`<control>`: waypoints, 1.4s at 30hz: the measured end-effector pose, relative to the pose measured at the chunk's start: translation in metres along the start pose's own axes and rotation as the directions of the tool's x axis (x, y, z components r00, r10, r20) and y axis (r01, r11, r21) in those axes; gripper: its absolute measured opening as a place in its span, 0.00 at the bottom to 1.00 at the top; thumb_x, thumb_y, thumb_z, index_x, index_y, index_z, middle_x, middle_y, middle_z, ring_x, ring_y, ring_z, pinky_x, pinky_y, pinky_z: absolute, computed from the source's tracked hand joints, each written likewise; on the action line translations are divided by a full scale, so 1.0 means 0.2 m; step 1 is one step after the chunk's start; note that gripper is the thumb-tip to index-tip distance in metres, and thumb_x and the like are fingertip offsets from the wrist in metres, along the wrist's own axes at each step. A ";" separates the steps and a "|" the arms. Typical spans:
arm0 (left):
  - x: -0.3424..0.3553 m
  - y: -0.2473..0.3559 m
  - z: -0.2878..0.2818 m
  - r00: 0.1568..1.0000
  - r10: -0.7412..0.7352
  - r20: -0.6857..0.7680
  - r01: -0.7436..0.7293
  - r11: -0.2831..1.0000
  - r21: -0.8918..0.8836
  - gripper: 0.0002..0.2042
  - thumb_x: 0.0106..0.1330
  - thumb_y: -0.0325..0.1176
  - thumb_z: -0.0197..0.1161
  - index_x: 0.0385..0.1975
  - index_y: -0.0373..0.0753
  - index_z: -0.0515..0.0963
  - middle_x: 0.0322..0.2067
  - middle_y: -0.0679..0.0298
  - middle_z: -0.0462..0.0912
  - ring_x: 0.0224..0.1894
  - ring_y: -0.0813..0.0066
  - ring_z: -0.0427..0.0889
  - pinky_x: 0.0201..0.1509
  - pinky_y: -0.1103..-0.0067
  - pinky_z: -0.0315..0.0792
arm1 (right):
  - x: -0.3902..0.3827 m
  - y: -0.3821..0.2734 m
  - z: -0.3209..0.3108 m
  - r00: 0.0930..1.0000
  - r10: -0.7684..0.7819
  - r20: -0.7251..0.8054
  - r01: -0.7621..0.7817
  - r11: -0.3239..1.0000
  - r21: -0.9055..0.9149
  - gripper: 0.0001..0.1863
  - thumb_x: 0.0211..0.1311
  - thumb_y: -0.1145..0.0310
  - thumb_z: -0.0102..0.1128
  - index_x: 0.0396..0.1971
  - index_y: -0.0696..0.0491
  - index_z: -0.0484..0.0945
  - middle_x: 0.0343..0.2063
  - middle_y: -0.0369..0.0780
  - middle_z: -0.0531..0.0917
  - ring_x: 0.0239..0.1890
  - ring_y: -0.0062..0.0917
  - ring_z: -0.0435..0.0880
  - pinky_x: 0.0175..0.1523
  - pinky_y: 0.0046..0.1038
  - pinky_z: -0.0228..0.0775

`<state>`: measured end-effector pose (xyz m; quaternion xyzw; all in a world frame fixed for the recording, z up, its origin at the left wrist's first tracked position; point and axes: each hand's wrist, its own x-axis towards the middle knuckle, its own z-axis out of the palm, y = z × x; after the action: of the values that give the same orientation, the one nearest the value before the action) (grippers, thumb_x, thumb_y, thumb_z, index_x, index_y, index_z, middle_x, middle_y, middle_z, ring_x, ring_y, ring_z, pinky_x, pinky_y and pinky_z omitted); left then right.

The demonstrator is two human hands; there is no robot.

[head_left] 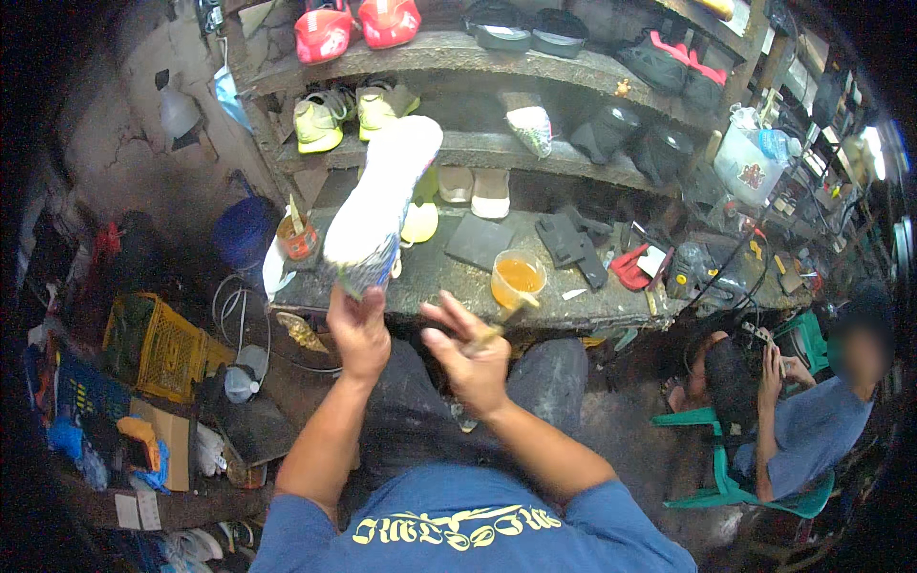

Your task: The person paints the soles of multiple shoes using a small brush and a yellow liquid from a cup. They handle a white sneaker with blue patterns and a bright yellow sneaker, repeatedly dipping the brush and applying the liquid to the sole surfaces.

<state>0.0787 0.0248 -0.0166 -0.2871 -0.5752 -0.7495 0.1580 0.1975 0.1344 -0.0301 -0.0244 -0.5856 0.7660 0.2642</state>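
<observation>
The shoe (382, 196) stretches up from the left hand (361, 334) toward between twelve and one o'clock, held above the bench (435, 270). That hand pinches its near end, the thumb in sight along the edge. From the right hand (478, 361), the shoe lies toward eleven o'clock, well apart. The right hand grips a brush-like tool (489, 338), with some fingers stretched out loosely and the tool pointing between one and two o'clock. A clear cup of amber liquid (519, 285) stands on the bench at about one o'clock from this hand.

The left hand's other fingers are mostly hidden behind the shoe. The right hand and its tool are smeared by motion, so the tool's tip is hard to make out; it overlaps the cup's near rim, and whether they touch cannot be told. The shoe covers part of a yellow-green shoe (420, 225) behind it.

The held shoe shows a long, pale underside, rounded at the far end and so bright that its surface detail is washed out. Nearer the hand it turns speckled and darker, with blue along its right-hand edge. Which end is the toe is unclear.
</observation>
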 end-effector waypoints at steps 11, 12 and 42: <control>1.00 -0.76 0.66 0.978 0.029 0.208 -0.103 0.930 0.353 0.35 0.73 0.54 0.60 0.67 0.29 0.65 0.56 0.43 0.80 0.60 0.51 0.78 0.69 0.64 0.64 | -0.13 0.21 -0.56 0.914 0.013 -0.405 -0.061 0.992 -0.107 0.25 0.69 0.75 0.63 0.64 0.59 0.73 0.49 0.45 0.87 0.23 0.07 0.70 0.25 0.14 0.62; 1.04 -0.80 0.69 0.976 0.021 0.217 -0.120 0.883 0.455 0.36 0.73 0.55 0.59 0.68 0.29 0.65 0.56 0.42 0.80 0.61 0.49 0.77 0.71 0.63 0.61 | -0.13 0.22 -0.57 0.912 0.009 -0.411 -0.062 0.991 -0.115 0.25 0.69 0.75 0.63 0.64 0.59 0.73 0.49 0.45 0.87 0.23 0.07 0.70 0.25 0.14 0.62; 1.40 -0.77 0.46 0.955 0.184 -0.231 -0.010 0.803 0.597 0.50 0.54 0.46 0.77 0.71 0.29 0.54 0.66 0.35 0.62 0.70 0.42 0.62 0.73 0.59 0.62 | -0.22 0.23 -0.65 0.880 0.055 -0.471 -0.128 0.984 -0.125 0.23 0.68 0.74 0.63 0.61 0.63 0.73 0.41 0.44 0.87 0.17 0.09 0.67 0.21 0.16 0.57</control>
<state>-0.2051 0.1829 0.0522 -0.1454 -0.7354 -0.5575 0.3566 0.2622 0.2217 -0.1247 -0.2552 -0.5600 0.7023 0.3578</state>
